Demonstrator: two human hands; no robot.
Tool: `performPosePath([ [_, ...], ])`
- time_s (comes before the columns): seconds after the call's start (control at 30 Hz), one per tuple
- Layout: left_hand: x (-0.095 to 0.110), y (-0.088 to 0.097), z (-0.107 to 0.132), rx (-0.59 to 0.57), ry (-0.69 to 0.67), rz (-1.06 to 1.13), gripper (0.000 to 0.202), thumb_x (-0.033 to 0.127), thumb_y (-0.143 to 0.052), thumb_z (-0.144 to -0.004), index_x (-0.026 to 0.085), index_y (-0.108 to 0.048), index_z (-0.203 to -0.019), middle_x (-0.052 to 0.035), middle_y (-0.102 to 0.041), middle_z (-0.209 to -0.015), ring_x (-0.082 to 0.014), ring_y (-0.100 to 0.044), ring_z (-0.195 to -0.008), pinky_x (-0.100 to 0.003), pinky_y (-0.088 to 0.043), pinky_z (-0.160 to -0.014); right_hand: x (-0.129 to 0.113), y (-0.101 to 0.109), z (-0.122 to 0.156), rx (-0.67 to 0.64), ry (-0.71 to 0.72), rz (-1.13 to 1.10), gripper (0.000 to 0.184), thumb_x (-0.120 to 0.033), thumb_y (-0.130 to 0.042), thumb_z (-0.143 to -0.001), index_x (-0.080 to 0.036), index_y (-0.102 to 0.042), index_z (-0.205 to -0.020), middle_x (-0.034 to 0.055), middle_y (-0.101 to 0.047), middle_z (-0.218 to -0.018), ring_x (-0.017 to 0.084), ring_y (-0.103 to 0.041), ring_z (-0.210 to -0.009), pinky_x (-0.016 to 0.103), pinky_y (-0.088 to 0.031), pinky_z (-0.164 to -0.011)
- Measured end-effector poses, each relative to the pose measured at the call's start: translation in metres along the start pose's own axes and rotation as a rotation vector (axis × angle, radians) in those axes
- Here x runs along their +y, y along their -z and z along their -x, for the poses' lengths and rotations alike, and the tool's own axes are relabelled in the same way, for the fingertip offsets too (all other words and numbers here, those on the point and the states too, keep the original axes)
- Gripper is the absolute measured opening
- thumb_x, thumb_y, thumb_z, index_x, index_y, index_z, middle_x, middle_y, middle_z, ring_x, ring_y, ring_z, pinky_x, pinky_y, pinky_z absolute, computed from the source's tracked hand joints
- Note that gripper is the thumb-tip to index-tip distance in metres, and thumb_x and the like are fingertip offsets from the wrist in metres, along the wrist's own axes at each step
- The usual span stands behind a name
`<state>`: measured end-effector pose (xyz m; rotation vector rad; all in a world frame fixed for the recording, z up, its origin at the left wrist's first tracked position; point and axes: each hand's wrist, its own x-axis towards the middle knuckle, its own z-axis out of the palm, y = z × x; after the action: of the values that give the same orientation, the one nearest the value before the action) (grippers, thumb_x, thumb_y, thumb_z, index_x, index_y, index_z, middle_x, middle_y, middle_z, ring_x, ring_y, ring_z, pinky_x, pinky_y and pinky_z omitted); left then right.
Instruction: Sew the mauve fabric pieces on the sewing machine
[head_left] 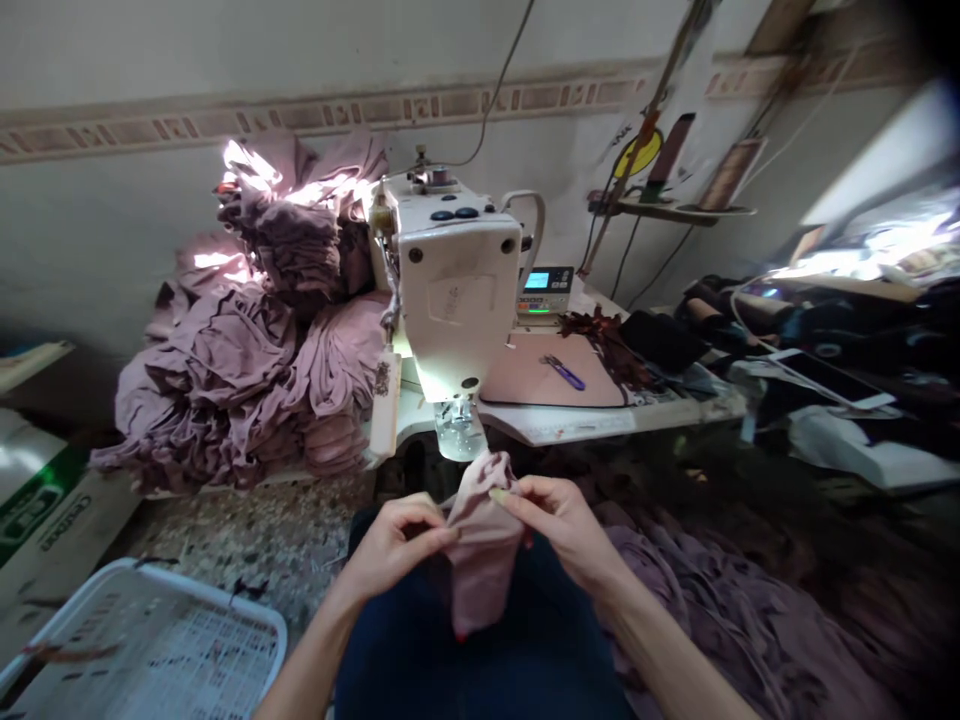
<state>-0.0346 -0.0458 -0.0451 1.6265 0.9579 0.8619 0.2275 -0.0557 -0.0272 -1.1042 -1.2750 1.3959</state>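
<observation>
My left hand (394, 545) and my right hand (559, 520) both pinch a small piece of mauve fabric (480, 555) over my lap, just below the needle area of a white sewing machine (454, 290). The fingers of each hand are closed on the cloth's upper edge, and the rest of it hangs down between my wrists. A small pale tag shows at my right fingertips.
A big heap of mauve garments (247, 360) lies left of the machine. Purple snips (562, 372) rest on the sewing table (570, 420). A white plastic basket (150, 640) is at lower left, more mauve cloth (750, 610) at lower right, and clutter with a phone (825, 378) at far right.
</observation>
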Motion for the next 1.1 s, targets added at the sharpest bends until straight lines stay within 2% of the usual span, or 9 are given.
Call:
performPosePath([
  [0.07,0.003,-0.002,0.002,0.008,-0.044,-0.022,0.031,0.041,-0.085,-0.092,0.015,-0.076,-0.076,-0.008,-0.071,-0.084,-0.0192,-0.065,-0.08,-0.028,-0.047,-0.071,-0.014,0.008,0.004,-0.126,0.055,0.206,0.039,-0.049,-0.079,-0.093,-0.018,-0.077,-0.07,0.0004,-0.065,-0.062,0.015,-0.053,-0.057,0.027,-0.042,-0.055],
  [0.17,0.008,-0.011,-0.002,0.035,-0.007,-0.006,0.023,0.038,-0.084,-0.091,0.018,-0.077,-0.1,-0.0088,-0.073,-0.103,-0.0174,-0.062,-0.081,-0.026,-0.046,-0.068,-0.03,0.006,0.008,-0.358,0.123,0.445,0.025,-0.031,-0.073,-0.095,-0.019,-0.084,-0.076,0.0009,-0.073,-0.068,0.016,-0.061,-0.062,0.026,-0.043,-0.06],
  [0.27,0.011,-0.026,-0.004,-0.292,0.097,0.058,0.035,0.038,-0.086,-0.087,0.019,-0.077,-0.115,-0.0072,-0.073,-0.109,-0.0167,-0.061,-0.081,-0.025,-0.047,-0.069,-0.037,0.002,0.009,-0.549,0.178,0.545,0.022,-0.03,-0.076,-0.094,-0.021,-0.086,-0.076,-0.002,-0.068,-0.059,0.012,-0.054,-0.053,0.023,-0.036,-0.052],
  [0.33,0.01,-0.033,-0.002,-0.462,0.148,0.11,0.03,0.043,-0.085,-0.088,0.016,-0.078,-0.098,-0.0041,-0.071,-0.091,-0.0158,-0.058,-0.076,-0.025,-0.046,-0.068,-0.036,0.004,0.008,-0.615,0.2,0.568,0.024,-0.035,-0.08,-0.092,-0.02,-0.086,-0.075,-0.0038,-0.061,-0.053,0.01,-0.046,-0.049,0.023,-0.03,-0.048],
  [0.37,0.009,-0.034,-0.001,-0.48,0.173,0.131,0.033,0.047,-0.083,-0.089,0.015,-0.077,-0.089,-0.0029,-0.067,-0.083,-0.0147,-0.056,-0.072,-0.024,-0.044,-0.066,-0.033,0.007,0.008,-0.624,0.194,0.57,0.023,-0.036,-0.082,-0.091,-0.019,-0.087,-0.076,-0.0038,-0.062,-0.054,0.01,-0.046,-0.049,0.023,-0.03,-0.049],
  [0.57,0.001,-0.018,0.005,-0.137,0.219,0.076,0.047,0.059,-0.074,-0.096,0.014,-0.078,-0.085,-0.0038,-0.066,-0.075,-0.0139,-0.054,-0.066,-0.023,-0.04,-0.06,-0.007,0.017,0.003,-0.338,0.053,0.429,0.026,-0.041,-0.078,-0.095,-0.019,-0.085,-0.082,0.0027,-0.078,-0.074,0.019,-0.066,-0.069,0.026,-0.046,-0.063],
  [0.73,0.01,-0.008,-0.003,-0.002,0.108,0.014,0.046,0.051,-0.075,-0.099,0.017,-0.079,-0.13,0.0003,-0.062,-0.073,-0.0129,-0.052,-0.061,-0.022,-0.041,-0.056,0.001,0.007,0.0,-0.149,0.045,0.299,0.035,-0.047,-0.076,-0.095,-0.018,-0.081,-0.077,0.0034,-0.077,-0.073,0.019,-0.065,-0.067,0.028,-0.048,-0.064],
  [0.93,0.028,-0.001,-0.016,0.034,-0.199,-0.318,0.031,0.036,-0.061,-0.109,0.018,-0.086,-0.109,-0.0061,-0.071,-0.081,-0.0172,-0.063,-0.075,-0.027,-0.047,-0.071,-0.023,-0.002,0.002,0.015,0.32,0.468,0.036,-0.042,-0.07,-0.103,-0.02,-0.08,-0.078,0.0037,-0.073,-0.072,0.018,-0.063,-0.066,0.029,-0.046,-0.064],
  [1.1,0.037,-0.003,-0.029,0.145,-0.162,-0.171,0.029,0.034,-0.059,-0.109,0.015,-0.078,-0.096,-0.0066,-0.076,-0.092,-0.0183,-0.067,-0.085,-0.026,-0.051,-0.081,-0.037,-0.005,-0.01,0.122,0.487,0.5,0.028,-0.037,-0.071,-0.103,-0.019,-0.083,-0.084,0.003,-0.069,-0.071,0.017,-0.062,-0.064,0.028,-0.045,-0.062],
])
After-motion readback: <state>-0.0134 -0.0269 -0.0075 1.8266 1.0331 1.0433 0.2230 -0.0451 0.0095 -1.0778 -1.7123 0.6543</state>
